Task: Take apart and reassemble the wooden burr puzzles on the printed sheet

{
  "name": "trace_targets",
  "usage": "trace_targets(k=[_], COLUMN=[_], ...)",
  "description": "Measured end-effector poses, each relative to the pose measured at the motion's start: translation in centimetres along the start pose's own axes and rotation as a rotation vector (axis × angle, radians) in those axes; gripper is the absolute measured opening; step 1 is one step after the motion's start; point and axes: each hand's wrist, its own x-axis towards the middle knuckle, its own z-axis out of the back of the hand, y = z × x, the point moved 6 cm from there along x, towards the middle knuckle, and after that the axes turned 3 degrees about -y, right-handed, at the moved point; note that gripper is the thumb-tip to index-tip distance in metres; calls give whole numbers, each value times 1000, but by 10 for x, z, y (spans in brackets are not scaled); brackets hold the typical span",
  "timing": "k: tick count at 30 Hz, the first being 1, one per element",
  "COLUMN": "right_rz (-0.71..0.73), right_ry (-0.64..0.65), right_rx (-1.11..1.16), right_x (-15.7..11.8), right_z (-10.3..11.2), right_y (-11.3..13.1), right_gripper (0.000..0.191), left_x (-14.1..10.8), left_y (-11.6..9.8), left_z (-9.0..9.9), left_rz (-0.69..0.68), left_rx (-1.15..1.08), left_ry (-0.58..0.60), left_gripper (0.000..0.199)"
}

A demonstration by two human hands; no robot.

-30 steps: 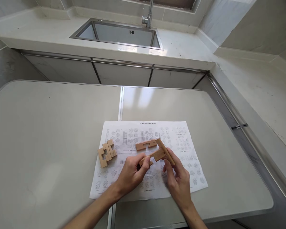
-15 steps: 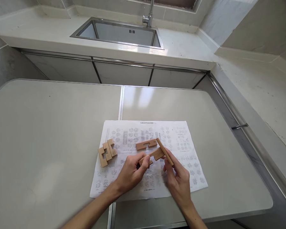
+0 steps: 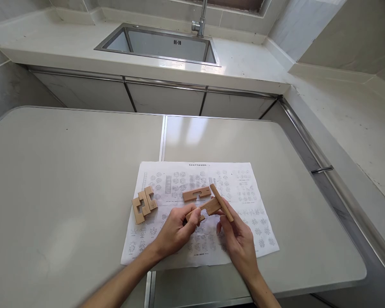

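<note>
Two notched wooden puzzle pieces meet crosswise above a printed sheet (image 3: 199, 256). My left hand (image 3: 179, 229) is closed on the near end of one wooden puzzle piece (image 3: 213, 206), its thumb on top. The far end of that piece meets a second, slanting wooden puzzle piece (image 3: 222, 203), which my right hand (image 3: 240, 239) grips from the right side. My fingers hide part of both pieces. Just beyond them, a loose notched wooden piece (image 3: 190, 196) lies on the sheet. Several more notched wooden pieces (image 3: 144, 204) sit side by side at the sheet's left edge.
The sheet lies on a pale folding table (image 3: 83, 171) with a metal seam (image 3: 163, 137) running across it. Behind the table stands a counter (image 3: 67, 47) with a sink (image 3: 157, 40) and a tap (image 3: 199, 26). Another counter (image 3: 349, 119) runs along the right.
Both hands keep hold of the joined pieces, with only a tiny shift. My right fingers have curled slightly. The loose pieces stay where they were.
</note>
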Motion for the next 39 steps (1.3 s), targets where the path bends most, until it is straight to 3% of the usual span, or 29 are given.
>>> trace_targets(k=[11,24,39], right_rz=[26,241,266], right_ry=[36,-60,-30], right_rx=[19,-221,-217], right_x=[0,-1,-4], right_z=[1,-2,-4], right_y=[-1,12,9], right_gripper=[48,46,51], left_x=[0,1,0], left_y=[0,-3,-7], left_z=[1,-2,-3], left_rz=[-1,-54,-90], left_rx=[-18,41,80], left_ry=[35,54,76], left_gripper=[43,44,40])
